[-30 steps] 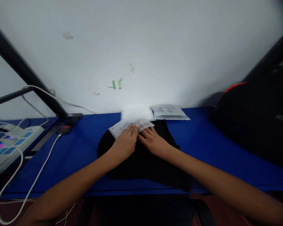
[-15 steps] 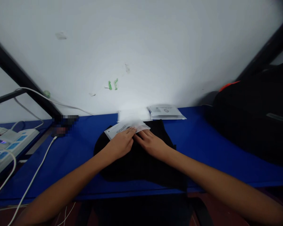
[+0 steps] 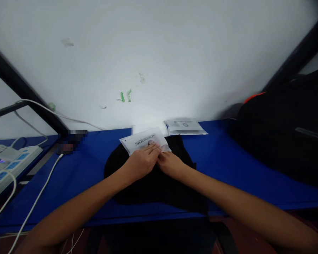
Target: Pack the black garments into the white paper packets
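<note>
A frosted plastic pouch with dark printing is held over a black cloth item in front of me. My left hand lies across the pouch's near edge, its fingers closed on it. At the same edge, my right hand touches the left; its fingertips are hidden beneath the pouch, where they seem to pinch it. Behind the held pouch, a second white pouch lies in bright light against the wall. To its right rests another printed zip pouch.
The blue table backs onto a white wall. On the left sit a white power strip with cables and a blurred dark object with a white cable. A large black bag bulks at the right.
The pouch in my hands has tipped so that more of its printed face shows. Both hands have shifted slightly right, and my right fingers have gone further under its edge.
</note>
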{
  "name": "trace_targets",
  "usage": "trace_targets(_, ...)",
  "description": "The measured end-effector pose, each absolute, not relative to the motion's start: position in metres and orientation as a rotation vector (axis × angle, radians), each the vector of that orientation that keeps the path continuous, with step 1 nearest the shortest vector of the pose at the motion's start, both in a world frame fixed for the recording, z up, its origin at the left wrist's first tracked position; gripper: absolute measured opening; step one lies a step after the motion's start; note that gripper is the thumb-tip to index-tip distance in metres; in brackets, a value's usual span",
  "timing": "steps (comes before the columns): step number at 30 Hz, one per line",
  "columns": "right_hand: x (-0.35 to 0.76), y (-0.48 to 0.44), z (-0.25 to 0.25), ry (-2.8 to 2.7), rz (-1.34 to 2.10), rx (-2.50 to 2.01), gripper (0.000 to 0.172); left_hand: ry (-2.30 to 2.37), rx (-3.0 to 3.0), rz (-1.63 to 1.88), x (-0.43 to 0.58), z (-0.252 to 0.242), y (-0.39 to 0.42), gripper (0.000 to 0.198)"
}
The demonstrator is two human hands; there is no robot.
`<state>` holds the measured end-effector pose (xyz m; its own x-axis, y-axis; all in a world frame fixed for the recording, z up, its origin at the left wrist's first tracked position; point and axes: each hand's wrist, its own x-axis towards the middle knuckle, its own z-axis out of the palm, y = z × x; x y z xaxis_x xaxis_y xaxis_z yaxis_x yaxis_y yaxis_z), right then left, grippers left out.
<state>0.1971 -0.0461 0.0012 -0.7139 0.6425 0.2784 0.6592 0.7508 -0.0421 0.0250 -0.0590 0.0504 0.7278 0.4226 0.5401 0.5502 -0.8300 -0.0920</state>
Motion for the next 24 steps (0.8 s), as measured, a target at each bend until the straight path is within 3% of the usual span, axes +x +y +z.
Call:
trace_targets(8,0.197,-0.042,0.009,-2.604,-0.193,-1.239,0.043,-0.825,-2.669,-0.653,0.02,0.041,-0.058,0.034)
trace_targets(16,0.194,-0.045,0.002,-2.669,-0.206,-1.092,0.052,-0.661,-2.661,-0.77,0.022,0.034,-0.058,0.031)
trace_targets(24,0.194,-0.049,-0.002,-2.646,-0.232,-1.139,0.049,-0.626,-2.79,-0.727,0.018,0.031,-0.064,0.04)
